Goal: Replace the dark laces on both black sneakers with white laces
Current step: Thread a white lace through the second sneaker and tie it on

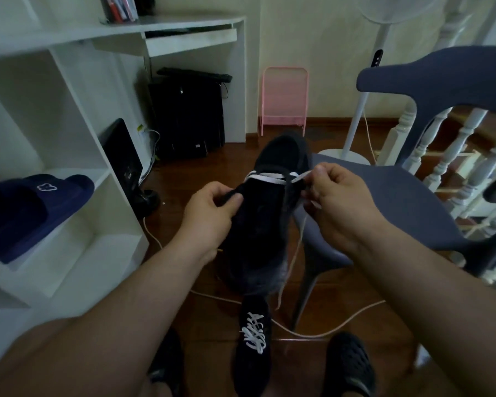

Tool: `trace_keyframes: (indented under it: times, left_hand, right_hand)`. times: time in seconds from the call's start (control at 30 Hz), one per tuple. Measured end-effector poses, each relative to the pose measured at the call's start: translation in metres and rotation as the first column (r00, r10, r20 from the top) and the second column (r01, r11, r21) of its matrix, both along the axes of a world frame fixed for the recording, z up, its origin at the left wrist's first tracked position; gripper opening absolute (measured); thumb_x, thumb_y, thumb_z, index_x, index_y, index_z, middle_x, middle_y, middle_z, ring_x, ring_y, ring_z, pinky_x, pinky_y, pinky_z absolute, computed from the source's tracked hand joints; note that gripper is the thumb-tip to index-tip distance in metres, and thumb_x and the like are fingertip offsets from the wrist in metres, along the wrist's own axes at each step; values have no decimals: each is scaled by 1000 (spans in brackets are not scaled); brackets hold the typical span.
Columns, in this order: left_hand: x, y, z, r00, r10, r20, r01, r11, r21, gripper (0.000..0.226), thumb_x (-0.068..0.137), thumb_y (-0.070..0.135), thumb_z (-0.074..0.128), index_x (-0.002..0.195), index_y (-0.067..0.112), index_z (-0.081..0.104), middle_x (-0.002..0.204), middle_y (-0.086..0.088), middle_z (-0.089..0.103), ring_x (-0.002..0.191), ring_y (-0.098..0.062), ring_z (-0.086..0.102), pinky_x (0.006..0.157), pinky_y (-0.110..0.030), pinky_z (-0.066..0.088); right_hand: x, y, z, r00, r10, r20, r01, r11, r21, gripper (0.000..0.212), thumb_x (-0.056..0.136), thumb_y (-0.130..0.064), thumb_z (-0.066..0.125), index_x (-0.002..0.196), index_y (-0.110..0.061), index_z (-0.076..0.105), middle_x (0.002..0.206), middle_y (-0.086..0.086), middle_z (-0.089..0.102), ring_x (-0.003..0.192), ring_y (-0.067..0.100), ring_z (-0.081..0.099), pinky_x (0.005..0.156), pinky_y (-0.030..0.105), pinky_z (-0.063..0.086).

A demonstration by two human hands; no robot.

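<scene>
The black sneaker being laced (265, 224) is held up in mid-air at the centre of view, toe pointing away toward 12 o'clock, heel nearest the person, probably so the eyelet rows face up where they can be seen and reached. The left hand (212, 213), at 9 o'clock of the shoe, has its fingers and thumb curled on the left edge of the upper, a steadying grip that seems meant to keep the shoe from twisting. The right hand (331, 193), at 3 o'clock, pinches the white lace (267, 176) between thumb and fingertips close to the right eyelets; one white bar already crosses the shoe near the toe end, and the loose tail hangs down past the shoe's right side toward the floor (212, 319). Only that first crossing shows, so this shoe looks barely begun. The second sneaker (252, 348) rests on the floor at 6 o'clock, between the person's feet, fully threaded in white, evidently set aside as done. A blue chair (398, 196) stands at 3 o'clock, just behind the right hand.
</scene>
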State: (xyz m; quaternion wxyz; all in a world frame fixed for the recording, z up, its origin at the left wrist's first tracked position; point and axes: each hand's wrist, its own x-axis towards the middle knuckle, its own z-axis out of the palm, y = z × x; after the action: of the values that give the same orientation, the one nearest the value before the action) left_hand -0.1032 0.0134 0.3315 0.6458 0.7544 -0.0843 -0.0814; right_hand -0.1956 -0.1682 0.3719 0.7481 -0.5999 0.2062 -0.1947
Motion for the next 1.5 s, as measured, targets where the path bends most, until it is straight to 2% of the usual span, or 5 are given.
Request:
trace_keyframes:
  times: [0.17, 0.33, 0.63, 0.97, 1.5]
  left_hand:
    - [9, 4, -12, 987, 124, 102, -127, 992, 24, 21, 105, 18, 63, 90, 33, 64, 100, 2, 68, 97, -23, 67, 85, -47, 58]
    - [10, 8, -8, 956, 104, 273, -140, 983, 119, 4, 99, 29, 72, 102, 31, 70, 99, 12, 69, 94, -9, 67, 79, -32, 55]
    - [-3, 5, -3, 914, -12, 406, -114, 952, 286, 2, 101, 37, 68, 103, 37, 69, 89, 18, 69, 82, 6, 63, 64, -7, 43]
    - [21, 29, 6, 872, 92, 480, -257, 922, 291, 16, 102, 37, 67, 111, 27, 74, 90, 17, 67, 84, 7, 59, 68, -11, 39]
    - [15, 23, 7, 869, 51, 493, -228, 924, 306, 13, 102, 36, 66, 109, 29, 74, 94, 18, 68, 88, 6, 60, 71, -10, 40]
  right_hand:
    - [-2, -29, 24, 982, 55, 182, -127, 902, 413, 26, 111, -31, 41, 100, -17, 60, 80, 1, 70, 89, 18, 74, 85, 42, 56]
    - [-10, -25, 13, 957, 111, -268, -278, 609, -742, 7, 103, -26, 60, 98, -23, 63, 79, -4, 60, 69, 11, 56, 66, 26, 45]
    - [-1, -19, -4, 959, -81, -271, -264, 85, -961, 17, 105, -31, 55, 107, -18, 66, 94, 3, 70, 85, 21, 63, 77, 45, 57]
    - [-6, -45, 14, 670, -145, -728, -716, 131, -685, 16, 95, -47, 66, 92, -32, 69, 86, -5, 67, 79, 12, 64, 74, 33, 58]
    - [6, -22, -1, 871, 0, -490, -484, 158, -861, 14, 100, -35, 61, 92, -28, 70, 71, -9, 61, 63, 6, 56, 57, 25, 42]
